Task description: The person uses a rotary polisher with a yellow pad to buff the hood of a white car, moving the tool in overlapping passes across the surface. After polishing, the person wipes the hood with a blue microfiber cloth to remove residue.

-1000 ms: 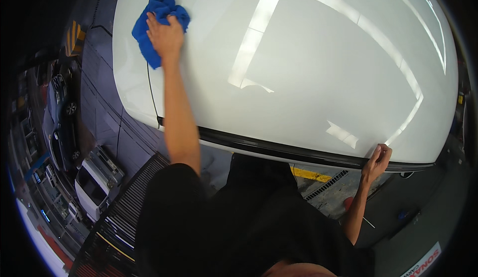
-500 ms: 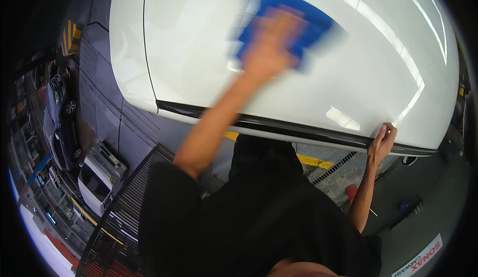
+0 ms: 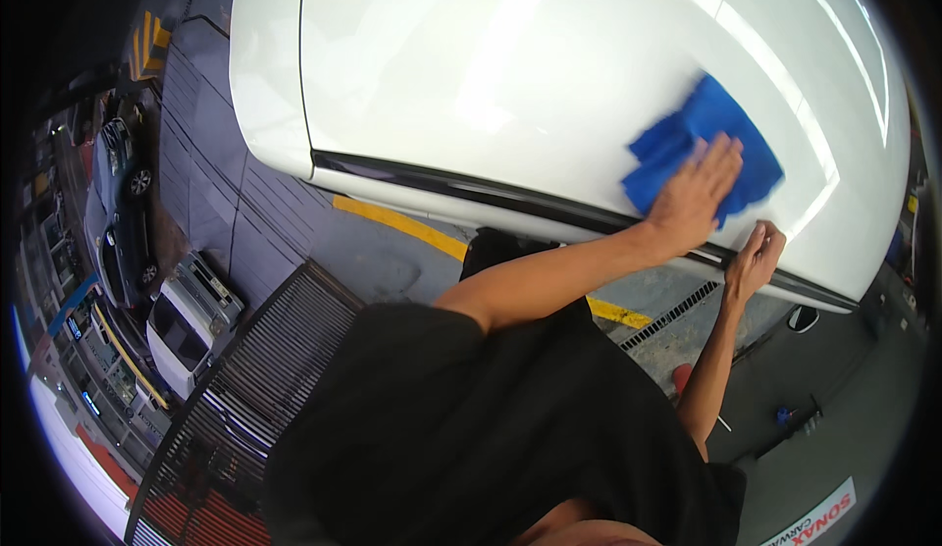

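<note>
A white car roof point(image 3: 442, 85) fills the upper middle, its glossy paint streaked with light reflections. Along its near side runs a black trim strip point(image 3: 471, 189). My left hand point(image 3: 699, 193) lies across a blue cloth point(image 3: 756, 158) on the right part of the roof, pressing it flat with fingers stretched forward. Just right of it, my right hand point(image 3: 754, 260) has its fingers curled over the near roof edge at the trim strip. The right palm's underside is hidden.
A side mirror point(image 3: 803, 319) sticks out below the roof at the right. Slatted metal grating point(image 3: 285, 350) lies at lower left. Farther left are a dark car point(image 3: 123, 212), a white vehicle point(image 3: 186, 335) and a yellow-black striped block point(image 3: 149, 46). Yellow lines mark the floor.
My left hand has swept the blue cloth from the roof's upper middle rightward and nearer to me, close to my right hand. My right hand stays at the roof edge.
</note>
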Motion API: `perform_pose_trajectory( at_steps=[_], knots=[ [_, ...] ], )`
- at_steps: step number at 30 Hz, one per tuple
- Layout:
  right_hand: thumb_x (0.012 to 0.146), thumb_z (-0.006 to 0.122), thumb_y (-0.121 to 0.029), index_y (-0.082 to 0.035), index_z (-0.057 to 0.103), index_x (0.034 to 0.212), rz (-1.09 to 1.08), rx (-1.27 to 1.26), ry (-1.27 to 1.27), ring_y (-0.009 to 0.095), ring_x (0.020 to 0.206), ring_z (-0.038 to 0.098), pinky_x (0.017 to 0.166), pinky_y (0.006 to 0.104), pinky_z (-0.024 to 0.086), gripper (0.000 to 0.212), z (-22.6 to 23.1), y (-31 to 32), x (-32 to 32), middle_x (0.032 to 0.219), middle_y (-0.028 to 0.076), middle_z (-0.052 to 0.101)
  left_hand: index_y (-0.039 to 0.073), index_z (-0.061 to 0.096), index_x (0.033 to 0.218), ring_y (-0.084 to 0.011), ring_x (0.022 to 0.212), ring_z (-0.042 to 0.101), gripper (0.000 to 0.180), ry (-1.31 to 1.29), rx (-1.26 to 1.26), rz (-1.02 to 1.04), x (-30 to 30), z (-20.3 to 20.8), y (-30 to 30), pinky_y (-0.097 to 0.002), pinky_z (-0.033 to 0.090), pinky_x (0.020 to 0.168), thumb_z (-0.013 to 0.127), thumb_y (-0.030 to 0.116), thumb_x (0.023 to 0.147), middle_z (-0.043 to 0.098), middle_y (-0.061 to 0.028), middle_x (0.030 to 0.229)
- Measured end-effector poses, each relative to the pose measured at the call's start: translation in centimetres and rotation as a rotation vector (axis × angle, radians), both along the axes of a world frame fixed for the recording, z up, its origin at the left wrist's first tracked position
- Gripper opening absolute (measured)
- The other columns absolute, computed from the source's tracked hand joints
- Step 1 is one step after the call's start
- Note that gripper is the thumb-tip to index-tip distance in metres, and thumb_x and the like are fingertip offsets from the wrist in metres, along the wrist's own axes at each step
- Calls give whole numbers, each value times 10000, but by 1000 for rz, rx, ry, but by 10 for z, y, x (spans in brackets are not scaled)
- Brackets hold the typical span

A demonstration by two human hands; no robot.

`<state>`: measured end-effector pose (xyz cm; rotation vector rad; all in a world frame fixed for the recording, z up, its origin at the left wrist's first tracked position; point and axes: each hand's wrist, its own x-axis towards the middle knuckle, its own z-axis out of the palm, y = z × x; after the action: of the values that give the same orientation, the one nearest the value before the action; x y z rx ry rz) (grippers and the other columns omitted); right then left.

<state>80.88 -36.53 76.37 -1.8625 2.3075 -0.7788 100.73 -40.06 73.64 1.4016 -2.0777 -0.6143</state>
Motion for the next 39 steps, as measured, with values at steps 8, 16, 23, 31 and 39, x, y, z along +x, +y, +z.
perform_pose_trajectory(
  at_steps=[8,16,23,31,39],
  knots=[
    [1093,528,-347,-15,651,1081,-20,-14,69,201,779,511,742,340,454,354,-3,16,-10,1000,78,600,161,350,1633,-365,1607,134,756,-89,206,431,256,-10,44,-542,89,1294,616,269,934,231,-109,1730],
    [1078,522,-415,-40,678,1081,-43,-19,82,172,698,465,689,335,441,406,-8,15,-13,1003,49,611,-40,61,1647,-394,1609,-20,840,-177,210,824,329,-45,46,-542,-25,1289,453,381,1034,25,-266,1726],
    [1087,481,-428,-53,680,1147,45,-63,88,217,763,543,745,379,480,429,-10,5,-17,1064,91,594,24,284,1629,-434,1602,36,821,13,-18,-51,-22,-1,39,-610,15,1280,603,377,960,123,-207,1733],
    [1096,446,-448,-46,666,1165,19,-45,158,258,822,590,791,422,498,464,-12,16,-29,1137,113,597,333,441,1580,-373,1577,230,735,-184,101,26,293,-15,64,-606,166,1272,616,192,881,306,7,1703],
    [1082,477,-472,-64,679,1167,-76,32,117,211,743,540,745,385,473,463,-9,12,-18,1105,70,618,310,182,1681,-413,1605,-47,854,-408,92,171,391,-48,77,-645,14,1266,620,284,948,-24,-92,1765]
  ],
)
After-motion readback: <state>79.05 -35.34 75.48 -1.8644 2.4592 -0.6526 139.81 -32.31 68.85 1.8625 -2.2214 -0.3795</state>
